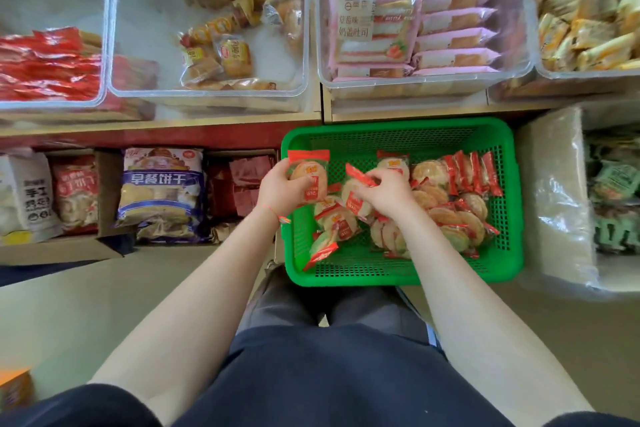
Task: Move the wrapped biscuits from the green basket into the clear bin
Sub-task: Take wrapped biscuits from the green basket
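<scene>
So the person is crouched over the green basket (398, 276) on the floor, both hands down in it. The left hand (282, 189) is wrapped around one wrapped biscuit pack (308, 173) and has it up at the basket's left rim, fingers curled around the middle of the packet. The right hand (388, 192) is pinching another pack (356, 196) by its red crimped end, right on top of the pile. The two hands are near each other but not touching.

Most of the biscuits (446, 215) are in the basket's middle and right side, a loose heap with a row of packs standing on edge by the far right wall. Plenty left to shift, I'd say.

Which clear bin they're going in I honestly can't tell. There's a row of clear bins (207, 94) on the shelf above (one at far left has red packets (45, 69) that might be the match, but it's blurry).

If it were me: grab by the body, not the crimp, since that pinch on the right looks like it could slip or tear. Don't squeeze, these look like brittle round crackers. Lift clear of the basket rim before swinging up to the shelf, and lay them in rather than dropping.
</scene>
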Motion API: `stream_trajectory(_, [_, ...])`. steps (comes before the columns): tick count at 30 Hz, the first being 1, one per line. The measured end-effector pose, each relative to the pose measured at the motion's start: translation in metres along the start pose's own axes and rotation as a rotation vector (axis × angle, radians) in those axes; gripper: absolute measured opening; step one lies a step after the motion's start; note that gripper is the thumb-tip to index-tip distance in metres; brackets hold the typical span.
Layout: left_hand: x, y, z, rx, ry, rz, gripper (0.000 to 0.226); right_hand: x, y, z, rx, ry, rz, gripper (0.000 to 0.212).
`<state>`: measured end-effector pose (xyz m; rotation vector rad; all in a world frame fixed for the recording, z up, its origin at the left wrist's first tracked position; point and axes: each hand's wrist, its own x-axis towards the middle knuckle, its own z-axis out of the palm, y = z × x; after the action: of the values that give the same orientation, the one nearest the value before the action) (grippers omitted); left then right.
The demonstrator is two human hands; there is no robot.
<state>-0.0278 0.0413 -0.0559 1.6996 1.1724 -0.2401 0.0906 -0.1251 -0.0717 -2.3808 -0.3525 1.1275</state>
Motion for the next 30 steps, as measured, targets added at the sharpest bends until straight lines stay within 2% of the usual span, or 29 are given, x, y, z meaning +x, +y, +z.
stream_trajectory(1, [-0.001,0.001,-0.007,-0.055,-0.004,-0.029,0.037,-0.005,-0.01,-0.009,0.131,0.019,-0.02,0.02])
stream_trajectory(3, [-0.002,-0.001,-0.023,-0.149,-0.022,-0.064,0.041,-0.017,-0.035,-0.022,0.358,-0.076,-0.069,0.023])
stream_trajectory(6, [-0.008,-0.001,-0.054,-0.247,-0.076,-0.056,0.019,-0.036,-0.066,-0.026,0.404,-0.246,-0.138,0.022])
stream_trajectory(9, [-0.017,-0.004,-0.092,-0.311,-0.15,-0.006,0.02,-0.047,-0.099,-0.01,0.488,-0.29,-0.148,0.022])
stream_trajectory(13, [-0.022,-0.019,-0.154,-0.401,-0.29,0.032,0.026,-0.055,-0.156,0.037,0.515,-0.231,-0.204,0.019])
stream_trajectory(16, [-0.021,-0.039,-0.215,-0.488,-0.311,0.031,0.029,-0.059,-0.215,0.081,0.562,-0.229,-0.223,0.02])
stream_trajectory(19, [-0.013,-0.067,-0.29,-0.526,-0.277,-0.01,0.026,-0.065,-0.283,0.136,0.591,-0.219,-0.24,0.021])
stream_trajectory(23, [0.01,-0.099,-0.4,-0.475,-0.127,0.124,0.019,-0.075,-0.377,0.213,0.602,-0.202,-0.244,0.028])
stream_trajectory(26, [0.027,-0.107,-0.466,-0.506,0.005,0.195,0.013,-0.084,-0.439,0.248,0.595,-0.182,-0.262,0.028])
stream_trajectory(28, [0.039,-0.105,-0.493,-0.493,-0.014,0.212,0.015,-0.085,-0.469,0.255,0.618,-0.113,-0.27,0.032])
stream_trajectory(30, [0.051,-0.104,-0.507,-0.466,-0.111,0.216,0.015,-0.083,-0.488,0.257,0.636,-0.027,-0.251,0.05])
